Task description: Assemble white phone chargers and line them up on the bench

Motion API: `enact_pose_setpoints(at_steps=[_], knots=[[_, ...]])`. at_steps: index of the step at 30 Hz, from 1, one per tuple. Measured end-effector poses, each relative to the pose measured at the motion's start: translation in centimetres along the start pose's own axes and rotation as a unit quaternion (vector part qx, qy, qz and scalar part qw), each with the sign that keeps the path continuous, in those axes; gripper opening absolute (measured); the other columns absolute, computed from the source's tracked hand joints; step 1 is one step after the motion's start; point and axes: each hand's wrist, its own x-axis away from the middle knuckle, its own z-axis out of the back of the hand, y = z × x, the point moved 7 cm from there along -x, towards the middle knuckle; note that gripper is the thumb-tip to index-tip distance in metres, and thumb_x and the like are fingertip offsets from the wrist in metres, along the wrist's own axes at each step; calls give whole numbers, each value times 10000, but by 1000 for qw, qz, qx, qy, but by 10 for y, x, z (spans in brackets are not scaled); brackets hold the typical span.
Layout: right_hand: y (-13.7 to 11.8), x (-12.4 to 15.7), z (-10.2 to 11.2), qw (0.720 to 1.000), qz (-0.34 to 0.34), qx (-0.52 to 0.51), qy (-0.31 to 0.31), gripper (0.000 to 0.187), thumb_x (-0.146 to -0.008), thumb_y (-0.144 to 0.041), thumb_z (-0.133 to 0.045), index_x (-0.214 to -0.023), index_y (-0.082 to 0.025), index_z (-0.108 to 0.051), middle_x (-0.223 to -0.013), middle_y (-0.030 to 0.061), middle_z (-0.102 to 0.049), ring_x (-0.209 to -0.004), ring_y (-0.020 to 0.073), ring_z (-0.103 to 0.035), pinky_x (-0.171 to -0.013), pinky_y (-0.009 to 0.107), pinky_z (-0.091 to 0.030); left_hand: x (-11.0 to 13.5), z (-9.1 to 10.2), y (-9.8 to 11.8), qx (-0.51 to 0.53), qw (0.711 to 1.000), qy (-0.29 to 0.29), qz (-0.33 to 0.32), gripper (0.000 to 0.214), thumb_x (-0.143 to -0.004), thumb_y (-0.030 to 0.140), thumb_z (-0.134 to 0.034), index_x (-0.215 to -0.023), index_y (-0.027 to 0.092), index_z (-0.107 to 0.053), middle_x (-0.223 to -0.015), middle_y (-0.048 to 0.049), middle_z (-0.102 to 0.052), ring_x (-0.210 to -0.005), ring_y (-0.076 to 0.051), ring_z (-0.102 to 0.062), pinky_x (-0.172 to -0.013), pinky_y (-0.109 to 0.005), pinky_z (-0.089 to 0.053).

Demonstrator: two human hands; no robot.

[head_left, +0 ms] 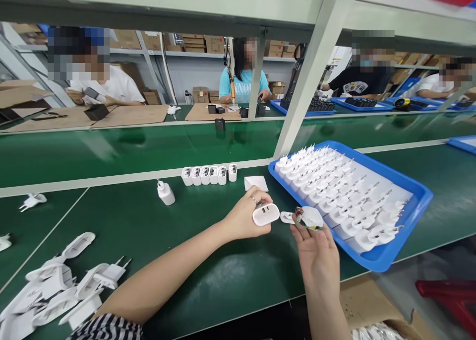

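Note:
My left hand (241,215) is closed around a white charger housing (266,215), its end with two dark slots facing me. In my right hand (316,253) is a small charger circuit board (302,220) with a copper-coloured part and a white piece on it. A white oval cap (287,217) shows between the two hands; whether my right fingertips touch it I cannot tell. Beyond my hands, several open white housings (213,175) stand in a row. One white plug charger (165,192) stands to their left, and a folded white paper (256,183) lies at their right.
A blue tray (412,221) full of white plug chargers is on the right. Loose white plug covers (55,285) are heaped at the left. A slanted metal post (308,82) rises behind the tray. Across the green belt (148,144), several people work at benches.

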Motion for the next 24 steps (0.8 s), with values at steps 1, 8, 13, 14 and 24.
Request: enact_pose_setpoints(at_steps=[1,8,13,14,24], knots=[[-8,2,-1,1000,31,4,5,263,-687,-309,-524,-937,-230,-515,-965,52,-590,-864,207,-556,-728,408,-448,1,7,10,4,1000,10,-26,337,-504,120,-534,-824,188,-453,-889,-32,-496,-838,-150,-499,-701,-260,-422],[-56,41,-30,963,253,86,-20,404,-640,-148,-594,-1018,-250,-494,-995,54,-580,-925,219,-524,-728,365,-473,15,37,52,-78,982,90,-146,343,-602,160,-488,-936,211,-434,-910,-14,-559,-851,-128,-528,-709,-233,-442],[-70,64,-57,922,352,148,-68,480,-625,-164,-612,-1076,-237,-467,-977,76,-575,-906,262,-529,-725,428,-468,23,47,63,-126,962,152,-188,313,-623,160,-478,-932,206,-470,-867,-18,-576,-805,-132,-544,-661,-224,-459],[-71,66,-60,916,362,156,-68,487,-623,-160,-613,-1081,-238,-465,-966,72,-577,-901,262,-531,-722,430,-471,24,48,65,-137,959,162,-190,310,-626,166,-483,-934,207,-477,-858,-19,-579,-794,-132,-548,-653,-222,-461],[-67,69,-75,897,368,208,-128,579,-603,-101,-611,-1130,-239,-414,-1070,71,-532,-961,262,-493,-742,439,-473,29,55,78,-193,943,192,-194,266,-701,265,-455,-951,193,-506,-850,-41,-571,-733,-119,-557,-607,-200,-463]])
